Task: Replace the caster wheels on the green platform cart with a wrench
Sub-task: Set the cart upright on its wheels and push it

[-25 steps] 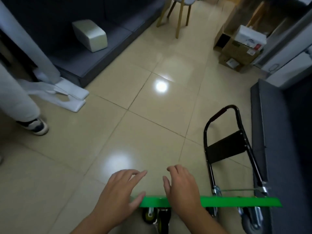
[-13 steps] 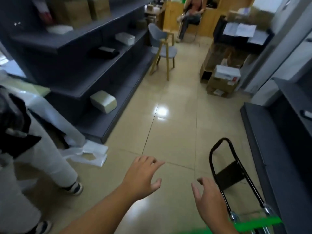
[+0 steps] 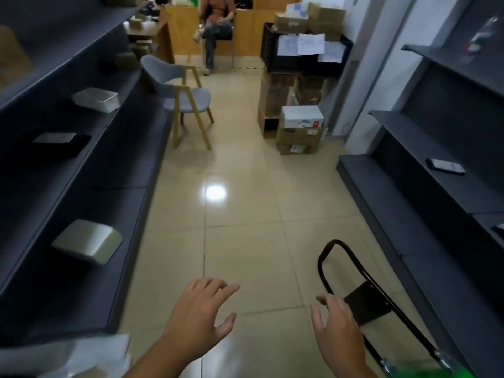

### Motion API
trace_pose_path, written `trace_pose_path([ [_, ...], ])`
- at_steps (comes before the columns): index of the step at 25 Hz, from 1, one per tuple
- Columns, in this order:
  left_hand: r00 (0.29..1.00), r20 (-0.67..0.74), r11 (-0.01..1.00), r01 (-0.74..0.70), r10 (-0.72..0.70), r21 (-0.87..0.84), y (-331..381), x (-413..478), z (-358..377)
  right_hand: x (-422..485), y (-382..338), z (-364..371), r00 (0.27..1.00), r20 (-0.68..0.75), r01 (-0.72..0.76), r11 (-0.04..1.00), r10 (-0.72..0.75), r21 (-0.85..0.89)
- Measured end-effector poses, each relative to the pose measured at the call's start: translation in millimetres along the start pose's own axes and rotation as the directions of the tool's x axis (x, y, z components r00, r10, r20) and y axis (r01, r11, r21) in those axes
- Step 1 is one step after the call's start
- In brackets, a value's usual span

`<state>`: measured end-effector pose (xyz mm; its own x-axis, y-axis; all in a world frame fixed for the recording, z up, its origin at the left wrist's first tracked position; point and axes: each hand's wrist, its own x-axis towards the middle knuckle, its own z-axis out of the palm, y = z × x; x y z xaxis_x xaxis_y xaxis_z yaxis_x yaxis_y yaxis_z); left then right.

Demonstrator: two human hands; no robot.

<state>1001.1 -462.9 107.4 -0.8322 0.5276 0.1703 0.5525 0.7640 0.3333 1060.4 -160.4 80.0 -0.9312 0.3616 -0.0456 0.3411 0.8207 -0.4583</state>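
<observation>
Both hands float palm-down over the floor in the lower half of the frame, holding nothing. The left hand (image 3: 201, 315) has its fingers fanned and thumb out. The right hand (image 3: 338, 331) is likewise spread and relaxed, just left of the cart (image 3: 366, 302). Only a part of the cart shows at lower right: its black handle (image 3: 336, 242) lies low and points up the aisle, and a sliver of the green deck (image 3: 441, 374) sits at the bottom edge. With the handle down like that, the cart seems laid over so its underside can be reached. No wheels can be made out, and no wrench is in view. The bare hands and the gaze lifted down the room suggest a pause to find the tool or parts.

The floor (image 3: 240, 241) is glossy beige tile with a lamp glare mid-frame. Dark shelves (image 3: 90, 170) line both sides; the left ones carry a pale box (image 3: 87, 241). Further up stand a grey chair (image 3: 188, 99) and stacked cartons (image 3: 300, 126), and a person (image 3: 218, 23) is seated at the top. White sheeting (image 3: 81, 356) lies at lower left.
</observation>
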Motion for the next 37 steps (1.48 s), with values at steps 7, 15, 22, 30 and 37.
trace_pose_path([
  [7, 0.926, 0.183, 0.937, -0.345, 0.33, 0.057, -73, 217, 12, 110, -11, 10, 0.955, -0.169, -0.235, 0.97, 0.242, 0.061],
  [15, 0.548, 0.454, 0.632, -0.774, 0.703, -0.043, 16, 444, 128, 206, 60, 39, 0.706, -0.225, -0.598, 0.735, 0.672, 0.32],
  [22, 0.137, 0.657, 0.344, -0.918, 0.741, -0.196, 104, 579, 236, 268, 137, 73, 0.36, 0.068, -0.829, 0.286, 0.93, 0.48],
  [30, -0.295, 0.593, -0.142, -0.946, 0.749, -0.291, 144, 664, 433, 362, 197, 193, 0.089, 0.134, -0.807, -0.007, 0.987, 0.59],
  [37, -0.766, 0.633, -0.941, -0.288, 0.113, -0.18, 111, 649, 617, 494, 240, 355, -0.117, 0.364, -0.589, -0.36, 0.924, 0.723],
])
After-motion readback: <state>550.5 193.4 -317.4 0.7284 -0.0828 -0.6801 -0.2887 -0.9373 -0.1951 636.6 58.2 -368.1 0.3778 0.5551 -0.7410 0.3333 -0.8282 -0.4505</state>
